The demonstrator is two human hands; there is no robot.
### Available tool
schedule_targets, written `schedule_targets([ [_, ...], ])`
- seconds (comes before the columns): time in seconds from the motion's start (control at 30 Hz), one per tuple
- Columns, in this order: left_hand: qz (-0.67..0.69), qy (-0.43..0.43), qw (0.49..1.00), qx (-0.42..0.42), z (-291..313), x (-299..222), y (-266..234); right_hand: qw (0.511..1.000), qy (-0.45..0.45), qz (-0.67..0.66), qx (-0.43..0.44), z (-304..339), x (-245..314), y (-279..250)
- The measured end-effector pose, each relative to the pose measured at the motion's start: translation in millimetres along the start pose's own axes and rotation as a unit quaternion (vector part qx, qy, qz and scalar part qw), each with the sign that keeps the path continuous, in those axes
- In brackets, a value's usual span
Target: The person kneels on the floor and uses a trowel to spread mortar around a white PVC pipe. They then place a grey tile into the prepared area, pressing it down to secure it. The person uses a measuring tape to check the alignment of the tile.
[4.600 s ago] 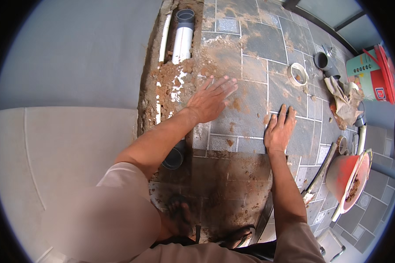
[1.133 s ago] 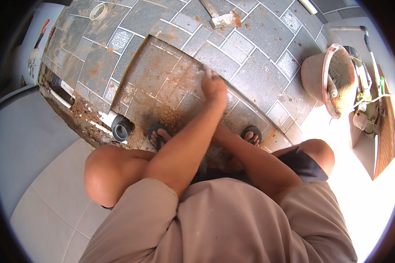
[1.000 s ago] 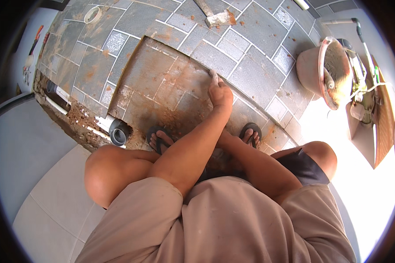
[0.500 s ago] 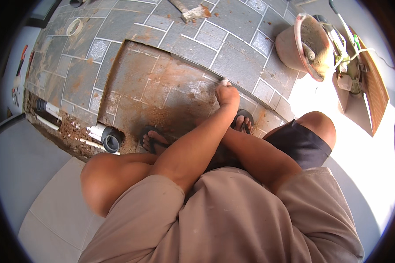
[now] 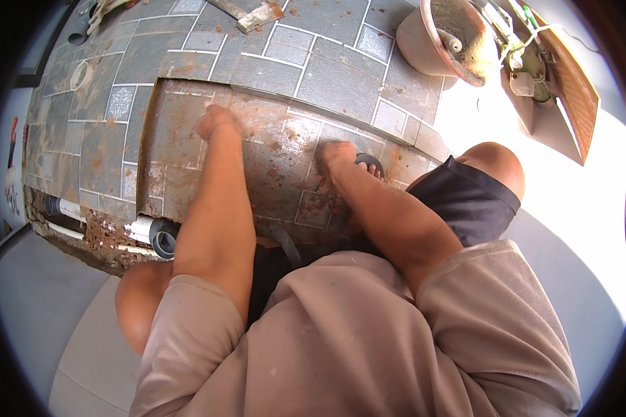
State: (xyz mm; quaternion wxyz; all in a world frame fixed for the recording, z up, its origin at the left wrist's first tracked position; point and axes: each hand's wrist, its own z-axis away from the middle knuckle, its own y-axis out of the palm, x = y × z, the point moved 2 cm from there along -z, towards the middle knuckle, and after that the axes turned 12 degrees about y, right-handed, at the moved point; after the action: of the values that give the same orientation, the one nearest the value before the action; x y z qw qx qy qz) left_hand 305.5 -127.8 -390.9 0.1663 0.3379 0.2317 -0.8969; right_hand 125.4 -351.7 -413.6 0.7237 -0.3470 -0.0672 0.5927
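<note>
My left hand point(image 5: 220, 124) is low over the far left part of a sunken, dirt-smeared tile section point(image 5: 268, 181). Its fingers look curled in; motion smears them, and I cannot make out what they hold. Nearer my right foot, my right hand point(image 5: 335, 157) reaches down to the same section. Blur and the back of the hand hide its fingers. Brown soil and whitish residue streak the tiles between the two hands. A raised, straight edge point(image 5: 313, 108) of the surrounding floor runs along the far side. My right foot in a dark sandal point(image 5: 372, 167) stands just beyond my right hand.
A mortar-crusted bucket point(image 5: 424, 45) stands at the far right, beside a leaning brown board point(image 5: 570, 90). A mallet-like tool point(image 5: 259, 17) lies on the far tiles. A pale ring point(image 5: 81, 75) lies at left. An open trench with a grey-ended white pipe point(image 5: 163, 240) borders the left side.
My left hand has swung left from the far raised edge across the sunken tiles. My right hand, hidden before behind my left arm, now shows. My view has shifted slightly, and my left foot is now mostly hidden.
</note>
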Motion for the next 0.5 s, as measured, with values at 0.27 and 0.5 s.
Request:
schedule_targets([
  [0.27, 0.011, 0.036, 0.965, 0.258, 23, 23, 23, 0.999, 0.006, 0.004, -0.052, 0, -48, -45],
  [0.5, 0.099, -0.062, 0.916, 0.384, 52, 17, 43, 0.383, 0.239, -0.892, 0.041, -14, -42, -60],
])
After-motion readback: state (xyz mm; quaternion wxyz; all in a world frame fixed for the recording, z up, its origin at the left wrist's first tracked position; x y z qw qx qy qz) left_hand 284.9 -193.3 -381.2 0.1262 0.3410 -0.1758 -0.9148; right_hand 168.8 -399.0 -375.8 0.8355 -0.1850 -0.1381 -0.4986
